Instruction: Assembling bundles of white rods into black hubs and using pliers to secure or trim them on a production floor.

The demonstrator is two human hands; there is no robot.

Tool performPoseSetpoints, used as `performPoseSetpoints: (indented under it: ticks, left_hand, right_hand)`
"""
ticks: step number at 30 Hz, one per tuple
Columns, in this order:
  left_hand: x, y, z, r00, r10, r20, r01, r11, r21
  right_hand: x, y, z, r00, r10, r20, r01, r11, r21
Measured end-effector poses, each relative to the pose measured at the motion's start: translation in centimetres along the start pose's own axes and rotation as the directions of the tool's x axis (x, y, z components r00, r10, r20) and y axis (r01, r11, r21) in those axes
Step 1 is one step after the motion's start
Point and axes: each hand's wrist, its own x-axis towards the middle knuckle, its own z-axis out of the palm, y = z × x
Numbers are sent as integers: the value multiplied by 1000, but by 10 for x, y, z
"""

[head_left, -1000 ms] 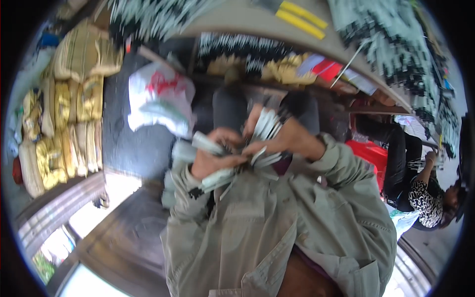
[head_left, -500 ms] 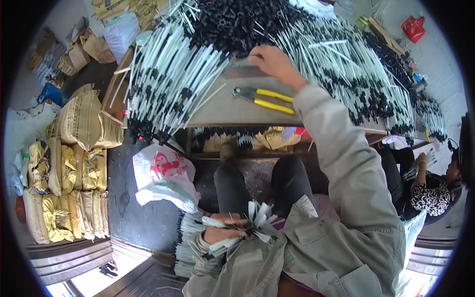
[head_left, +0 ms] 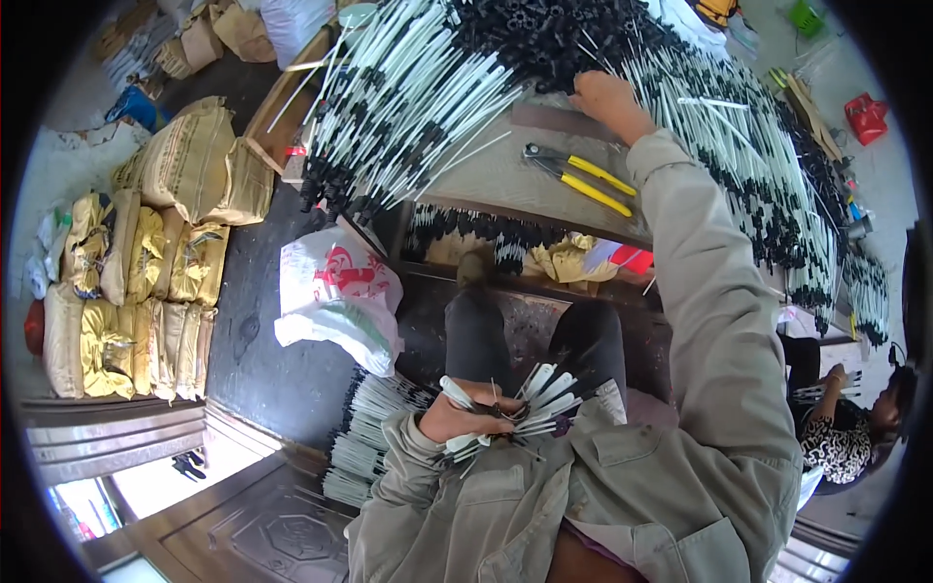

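Note:
My left hand (head_left: 465,416) is closed around a bundle of white sticks (head_left: 544,394) held over my lap; the sticks fan out with thin dark pieces among them. Reaching across the worktable (head_left: 573,146), my right hand (head_left: 610,97) has its fingers curled together at the near edge of a heap of small black plastic parts (head_left: 554,44). Whatever its fingertips hold, if anything, is too small to make out. Cutting pliers (head_left: 583,180) with yellow handles lie on the table just below that hand.
White sticks with black fittings are piled left (head_left: 398,107) and right (head_left: 719,136) on the table. More stick bundles (head_left: 364,437) stand beside my left arm. A white plastic bag (head_left: 340,291) sits by my knees, brown sacks (head_left: 185,165) farther left. A co-worker (head_left: 841,428) sits at right.
The whole view has shifted, so the table appears farther right and higher. My right hand stays by the black parts heap. My left hand still holds the bundle, its sticks now fanned more openly.

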Motion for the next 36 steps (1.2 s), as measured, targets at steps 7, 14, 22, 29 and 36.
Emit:
performPoseSetpoints:
  ticks: [7, 14, 22, 29, 36]
  left_hand:
    - [-21, 3, 18, 996, 33, -78, -27, 997, 78]
    - [-15, -9, 13, 987, 146, -66, -138, 985, 105]
    - [10, -3, 13, 981, 190, 43, -194, 966, 171]
    - [-1, -12, 31, 987, -59, -149, 24, 973, -229]
    - [2, -8, 29, 988, 122, -99, -101, 976, 193]
  right_hand:
    - [3, -8, -18, 974, 175, 147, -180, 983, 21]
    - [-31, 7, -55, 989, 69, -129, -54, 992, 116]
    - [-231, -151, -95, 925, -379, 31, -246, -534, 809]
    - [-265, -157, -66, 789, -549, -277, -141, -600, 787]
    - [-318, -152, -70, 849, -465, 252, -501, -553, 665]
